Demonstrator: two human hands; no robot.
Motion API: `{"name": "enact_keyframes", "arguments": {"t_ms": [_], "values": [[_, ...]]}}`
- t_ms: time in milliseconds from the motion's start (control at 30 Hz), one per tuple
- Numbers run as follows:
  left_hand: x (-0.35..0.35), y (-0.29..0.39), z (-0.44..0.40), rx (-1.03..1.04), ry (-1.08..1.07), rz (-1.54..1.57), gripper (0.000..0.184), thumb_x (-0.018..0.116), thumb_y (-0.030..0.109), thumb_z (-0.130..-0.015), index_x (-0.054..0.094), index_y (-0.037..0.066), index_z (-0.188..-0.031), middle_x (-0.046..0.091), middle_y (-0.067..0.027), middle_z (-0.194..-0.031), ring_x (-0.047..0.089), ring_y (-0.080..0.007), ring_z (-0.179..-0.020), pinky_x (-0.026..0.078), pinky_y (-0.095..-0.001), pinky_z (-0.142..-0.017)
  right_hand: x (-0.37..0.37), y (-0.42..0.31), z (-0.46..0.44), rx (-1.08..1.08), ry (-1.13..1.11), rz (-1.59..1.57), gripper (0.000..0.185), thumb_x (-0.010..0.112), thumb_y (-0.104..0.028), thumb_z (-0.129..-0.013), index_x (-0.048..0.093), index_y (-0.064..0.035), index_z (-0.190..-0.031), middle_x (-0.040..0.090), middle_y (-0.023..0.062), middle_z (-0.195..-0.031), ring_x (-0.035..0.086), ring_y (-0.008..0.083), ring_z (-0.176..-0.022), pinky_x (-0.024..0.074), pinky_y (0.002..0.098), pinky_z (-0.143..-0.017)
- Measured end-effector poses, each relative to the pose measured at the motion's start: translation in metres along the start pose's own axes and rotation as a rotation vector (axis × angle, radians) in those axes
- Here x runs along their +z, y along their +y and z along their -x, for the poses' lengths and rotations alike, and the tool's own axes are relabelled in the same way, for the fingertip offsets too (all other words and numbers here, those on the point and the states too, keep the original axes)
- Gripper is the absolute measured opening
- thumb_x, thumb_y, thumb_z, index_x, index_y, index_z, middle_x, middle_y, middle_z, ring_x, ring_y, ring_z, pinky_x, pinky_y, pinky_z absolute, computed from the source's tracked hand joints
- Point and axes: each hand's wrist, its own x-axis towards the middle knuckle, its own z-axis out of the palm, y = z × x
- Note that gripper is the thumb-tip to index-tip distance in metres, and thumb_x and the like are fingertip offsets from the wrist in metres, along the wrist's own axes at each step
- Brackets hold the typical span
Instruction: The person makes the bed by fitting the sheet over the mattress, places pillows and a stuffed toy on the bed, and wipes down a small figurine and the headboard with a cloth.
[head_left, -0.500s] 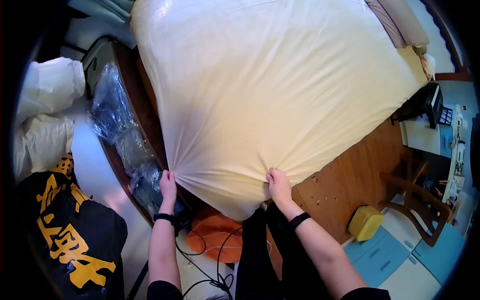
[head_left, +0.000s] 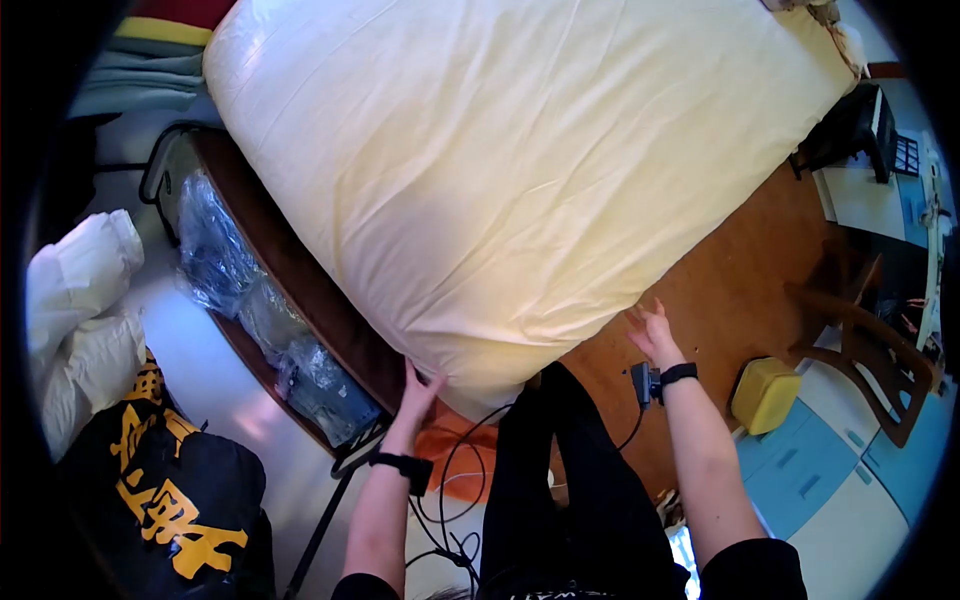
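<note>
A cream bed sheet (head_left: 520,200) covers the mattress, its near corner rounded and lightly wrinkled. At the left side of that corner is my left hand (head_left: 420,390), thumb and fingers apart, at the sheet's edge; whether it presses on the cloth I cannot tell. My right hand (head_left: 652,335) is off the sheet's right edge, above the wooden floor, with its fingers spread and nothing in them. Black bands sit on both wrists, and a small black device (head_left: 645,384) with a cable is at the right one.
Left of the bed, a brown-edged open compartment (head_left: 270,235) holds clear plastic-wrapped items (head_left: 215,245). A black bag with yellow lettering (head_left: 175,490) lies beyond. Orange cloth (head_left: 460,460) and black cables (head_left: 440,545) are by my legs. A yellow box (head_left: 765,395) and wooden chair (head_left: 880,350) stand right.
Both hands have let go of the sheet, and its tight pulled folds have slackened. My right hand has moved right, away from the cloth. The view has shifted.
</note>
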Motion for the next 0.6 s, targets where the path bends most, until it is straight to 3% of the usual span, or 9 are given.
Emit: {"name": "enact_keyframes", "arguments": {"t_ms": [67, 133, 167, 200, 233, 367, 433, 533, 600], "values": [[0.001, -0.028, 0.014, -0.19, -0.361, 0.048, 0.087, 0.078, 0.025, -0.067, 0.027, -0.001, -0.133, 0.046, -0.0161, -0.127, 0.047, -0.0229, -0.115, 0.039, -0.0332, -0.095, 0.011, -0.002, -0.008, 0.04, -0.076, -0.058, 0.045, 0.048, -0.012, -0.09, 0.03, -0.0132, -0.132, 0.042, 0.0099, -0.123, 0.045, 0.0236, -0.106, 0.0439, 0.0417, -0.083], [0.014, -0.039, 0.028, -0.092, -0.349, -0.015, 0.085, 0.08, 0.022, -0.064, 0.031, -0.001, -0.13, 0.052, -0.0142, -0.12, 0.053, -0.022, -0.105, 0.043, -0.0331, -0.089, 0.011, 0.003, -0.027, 0.081, -0.147, -0.114, 0.038, 0.047, -0.008, -0.09, 0.038, -0.0088, -0.126, 0.05, 0.0089, -0.111, 0.05, 0.0178, -0.094, 0.0465, 0.0404, -0.077], [0.016, -0.03, 0.035, -0.154, -0.242, -0.249, 0.064, 0.078, 0.021, -0.067, 0.047, -0.002, -0.117, 0.062, -0.0141, -0.101, 0.06, -0.0213, -0.089, 0.048, -0.0332, -0.079, 0.009, 0.012, -0.041, 0.07, -0.207, -0.03, 0.031, 0.046, -0.009, -0.09, 0.043, -0.0072, -0.121, 0.054, 0.0084, -0.103, 0.053, 0.0173, -0.089, 0.0478, 0.0376, -0.074], [0.015, -0.036, 0.031, -0.161, -0.244, -0.259, 0.064, 0.078, 0.021, -0.067, 0.047, -0.002, -0.117, 0.062, -0.0141, -0.101, 0.06, -0.0213, -0.089, 0.048, -0.0332, -0.079, 0.013, 0.015, -0.045, 0.059, -0.269, 0.055, 0.026, 0.044, -0.009, -0.091, 0.048, -0.0055, -0.116, 0.057, 0.008, -0.095, 0.055, 0.0167, -0.084, 0.0492, 0.0349, -0.071], [0.015, -0.042, 0.026, -0.136, -0.2, -0.342, 0.05, 0.076, 0.02, -0.068, 0.053, -0.003, -0.107, 0.064, -0.0136, -0.09, 0.062, -0.0213, -0.081, 0.048, -0.0331, -0.073, 0.022, 0.024, -0.046, 0.0, -0.128, 0.035, 0.024, 0.043, -0.012, -0.092, 0.048, -0.0064, -0.115, 0.06, 0.0068, -0.093, 0.059, 0.0176, -0.081, 0.05, 0.0361, -0.072], [0.018, -0.014, 0.028, -0.143, -0.154, -0.537, 0.026, 0.069, 0.02, -0.074, 0.062, -0.002, -0.086, 0.065, -0.0146, -0.073, 0.064, -0.0249, -0.067, 0.049, -0.0349, -0.064, 0.033, 0.039, -0.047, -0.133, 0.005, 0.023, 0.021, 0.044, -0.013, -0.091, 0.051, -0.0092, -0.111, 0.061, 0.0075, -0.094, 0.059, 0.0204, -0.08, 0.0508, 0.0321, -0.07], [0.01, -0.022, 0.032, -0.075, -0.187, -0.623, 0.026, 0.068, 0.021, -0.074, 0.062, 0.0, -0.088, 0.065, -0.0152, -0.076, 0.064, -0.0275, -0.069, 0.049, -0.0364, -0.065, 0.031, 0.05, -0.053, -0.071, 0.168, -0.196, 0.025, 0.044, -0.017, -0.092, 0.05, -0.0098, -0.115, 0.058, 0.0092, -0.105, 0.057, 0.0206, -0.09, 0.0504, 0.0336, -0.075], [-0.009, -0.029, 0.038, -0.018, -0.234, -0.778, 0.024, 0.064, 0.023, -0.076, 0.064, 0.006, -0.093, 0.065, -0.0164, -0.081, 0.062, -0.0332, -0.074, 0.049, -0.0405, -0.066, 0.027, 0.047, -0.048, 0.235, -0.053, -0.181, 0.026, 0.041, -0.02, -0.093, 0.049, -0.0083, -0.116, 0.054, 0.0105, -0.114, 0.053, 0.0207, -0.1, 0.0491, 0.0347, -0.081], [-0.021, -0.037, 0.047, -0.063, -0.259, -0.755, 0.023, 0.065, 0.023, -0.076, 0.064, 0.007, -0.093, 0.065, -0.0159, -0.079, 0.062, -0.0329, -0.074, 0.049, -0.0406, -0.066, 0.031, 0.061, -0.053, 0.194, -0.05, -0.174, 0.023, 0.042, -0.019, -0.093, 0.05, -0.0071, -0.112, 0.056, 0.0105, -0.106, 0.055, 0.0197, -0.092, 0.0499, 0.0332, -0.075]]}}
